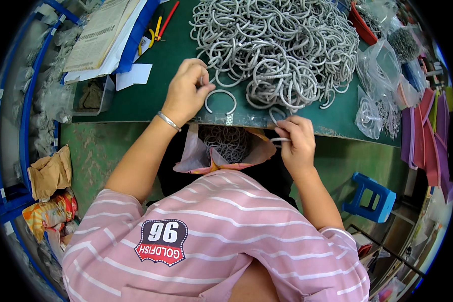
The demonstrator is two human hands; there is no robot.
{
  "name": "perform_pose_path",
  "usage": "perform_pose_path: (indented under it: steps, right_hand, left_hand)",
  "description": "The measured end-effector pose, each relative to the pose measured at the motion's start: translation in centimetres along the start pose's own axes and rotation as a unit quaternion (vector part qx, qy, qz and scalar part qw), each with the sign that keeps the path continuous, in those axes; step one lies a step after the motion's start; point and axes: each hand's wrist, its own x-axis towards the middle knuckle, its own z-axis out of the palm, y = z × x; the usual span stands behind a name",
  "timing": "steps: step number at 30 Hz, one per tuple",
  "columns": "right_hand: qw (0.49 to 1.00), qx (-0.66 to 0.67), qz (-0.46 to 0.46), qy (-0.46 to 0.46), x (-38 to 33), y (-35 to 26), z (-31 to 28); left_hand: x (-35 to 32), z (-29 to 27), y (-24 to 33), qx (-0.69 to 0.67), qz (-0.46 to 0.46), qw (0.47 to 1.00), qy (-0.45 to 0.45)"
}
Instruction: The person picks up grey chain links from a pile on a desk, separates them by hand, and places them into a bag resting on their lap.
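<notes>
A large heap of grey open metal rings (282, 45), shaped like cuff bangles, covers the far middle of the green table. My left hand (187, 90) is closed at the heap's left side, fingers curled together; a small grey bit shows at the fingertips, too little to name. Just right of it, a single open ring (220, 102) lies near the table's front edge. My right hand (298, 141) pinches a grey open ring (282, 139) in front of the edge. Another ring (276, 117) lies at the edge beside these fingers. Below, an open bag (194, 151) holds more rings.
Papers (98, 38), red and yellow hand tools (158, 27) and a clear plastic box (105, 95) are at the table's left. Plastic bags (380, 65) and a red bin (362, 25) stand right. A blue stool (370, 197) is on the floor at right.
</notes>
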Motion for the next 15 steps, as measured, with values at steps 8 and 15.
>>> perform_pose_path:
  steps: [8, 15]
  right_hand:
    - [0.994, 0.017, 0.102, -0.021, 2.1, 0.3, -1.8]
    - [0.987, 0.060, 0.116, -0.096, 2.8, -3.8, -3.5]
  left_hand:
    - [4.2, -1.8, -1.1, 0.151, 0.044, 0.973, 0.167]
    - [-2.7, 1.3, 0.4, 0.200, 0.070, 0.977, -0.016]
